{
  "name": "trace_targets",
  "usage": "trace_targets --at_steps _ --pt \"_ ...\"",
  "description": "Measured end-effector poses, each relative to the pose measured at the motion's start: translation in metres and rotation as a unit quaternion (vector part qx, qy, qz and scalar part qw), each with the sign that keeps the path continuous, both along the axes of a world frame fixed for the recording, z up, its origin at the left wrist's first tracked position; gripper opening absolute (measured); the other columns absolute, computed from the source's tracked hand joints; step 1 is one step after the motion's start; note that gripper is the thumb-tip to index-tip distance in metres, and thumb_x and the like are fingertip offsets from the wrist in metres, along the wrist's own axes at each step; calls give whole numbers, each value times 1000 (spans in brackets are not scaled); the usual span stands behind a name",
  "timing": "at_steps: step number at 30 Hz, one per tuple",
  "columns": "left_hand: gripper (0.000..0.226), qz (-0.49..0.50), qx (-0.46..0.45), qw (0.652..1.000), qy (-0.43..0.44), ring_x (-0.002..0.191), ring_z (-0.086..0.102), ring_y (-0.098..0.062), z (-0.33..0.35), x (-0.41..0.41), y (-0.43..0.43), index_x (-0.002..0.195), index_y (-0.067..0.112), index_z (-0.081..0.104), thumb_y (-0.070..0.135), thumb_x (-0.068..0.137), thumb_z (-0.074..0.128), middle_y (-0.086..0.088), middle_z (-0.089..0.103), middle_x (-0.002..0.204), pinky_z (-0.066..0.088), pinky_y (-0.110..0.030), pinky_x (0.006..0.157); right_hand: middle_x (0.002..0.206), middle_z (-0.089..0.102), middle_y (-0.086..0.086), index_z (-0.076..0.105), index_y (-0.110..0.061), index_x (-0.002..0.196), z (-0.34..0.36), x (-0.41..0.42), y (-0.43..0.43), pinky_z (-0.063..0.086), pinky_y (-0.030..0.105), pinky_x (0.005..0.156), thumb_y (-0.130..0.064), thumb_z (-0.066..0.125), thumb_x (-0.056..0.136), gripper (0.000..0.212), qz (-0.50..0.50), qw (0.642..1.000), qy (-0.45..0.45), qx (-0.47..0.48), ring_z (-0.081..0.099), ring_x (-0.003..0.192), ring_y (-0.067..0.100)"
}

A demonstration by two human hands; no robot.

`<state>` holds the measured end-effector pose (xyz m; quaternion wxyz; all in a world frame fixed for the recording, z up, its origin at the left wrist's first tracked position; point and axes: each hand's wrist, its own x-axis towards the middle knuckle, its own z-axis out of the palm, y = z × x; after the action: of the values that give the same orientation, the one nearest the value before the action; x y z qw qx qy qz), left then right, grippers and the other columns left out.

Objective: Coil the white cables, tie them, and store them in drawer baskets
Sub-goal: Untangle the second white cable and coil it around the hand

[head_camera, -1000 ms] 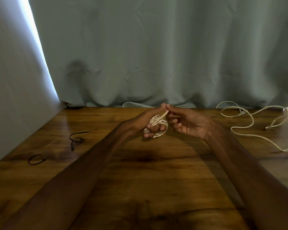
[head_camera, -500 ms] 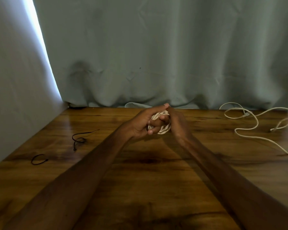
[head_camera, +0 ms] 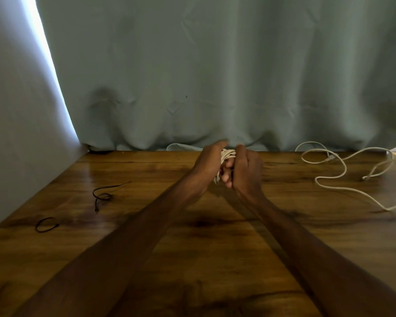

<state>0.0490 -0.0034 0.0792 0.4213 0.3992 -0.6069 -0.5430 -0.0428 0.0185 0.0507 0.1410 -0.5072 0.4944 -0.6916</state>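
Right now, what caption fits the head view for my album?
The left hand and right hand grip a coiled white cable over the table; another cable lies loose.

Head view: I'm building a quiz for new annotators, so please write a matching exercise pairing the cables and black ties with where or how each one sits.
Things
1. coiled white cable
2. loose white cable
3. looped black tie
4. unlooped black tie

States
A. sprawled uncoiled on the right side of the table
B. closed ring, front left
C. gripped by the left hand and right hand
D. open squiggle, left, farther back

Pairs: 1-C, 2-A, 3-B, 4-D
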Motion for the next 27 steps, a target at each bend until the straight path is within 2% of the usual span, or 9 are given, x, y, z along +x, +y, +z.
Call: trace_targets --at_steps 3,5,8,10,12,14,19,24,27 --pt "58 37 -64 997 -21 33 50 -20 0 -2 0 43 14 54 36 96 49 -3 51 37 43 -34 56 37 54 8 53 -21 45 1 0 2 41 28 42 -23 34 107 65 11 1000 -8 -18 52 30 26" --pt "53 -17 -81 997 -11 36 53 -23 2 3 1 47 13 56 38 93 50 -7 53 39 45 -34 56 36 52 10 51 -20 44 3 2 7 36 22 36 -19 36 107 65 35 999 -32 -26 49 27 24" --pt "64 -168 -41 985 10 37 56 -29 7 10 6 50 4 52 35 103 34 -15 51 38 45 -25 45 43 57 13 57 -16 51 9 -2 7 38 23 35 -20 41 105 57 93 990 -98 52 55 34 23" --pt "74 -204 -9 979 18 34 55 -27 8 11 8 46 4 52 32 107 23 -13 48 35 46 -21 41 54 64 14 63 -8 64 12 -8 4 46 25 41 -25 42 104 48 128 978 -116 117 63 44 23" --pt "84 -210 -2 978 19 31 54 -25 4 6 9 41 8 51 40 110 14 -10 41 31 42 -20 40 58 64 20 66 0 71 10 -11 4 46 25 38 -24 41 104 48 139 977 -105 127 65 44 28" --pt "88 -158 -11 987 2 30 53 -25 -1 2 10 38 11 48 47 109 12 -8 36 29 35 -23 39 52 59 22 62 7 68 6 -9 6 40 22 32 -18 38 106 51 126 983 -96 94 62 38 27" --pt "65 76 -92 993 12 31 42 -27 -7 -9 16 37 14 48 36 98 40 -12 42 36 42 -38 47 35 48 10 47 -8 45 0 0 4 27 15 29 -11 35 107 64 87 991 -100 16 47 24 17" --pt "60 204 -134 970 7 28 46 -21 -11 -16 26 40 13 51 25 99 49 -8 47 36 40 -25 41 33 46 0 47 -11 45 -4 2 4 32 18 33 -3 37 105 61 58 997 -56 -22 44 26 11" --pt "48 272 -126 954 7 39 56 -17 -12 -12 21 48 10 61 22 94 57 -1 56 41 44 -27 45 39 46 -9 47 -22 47 -6 1 3 33 19 44 -2 42 103 59 -5 999 20 -33 45 34 4"
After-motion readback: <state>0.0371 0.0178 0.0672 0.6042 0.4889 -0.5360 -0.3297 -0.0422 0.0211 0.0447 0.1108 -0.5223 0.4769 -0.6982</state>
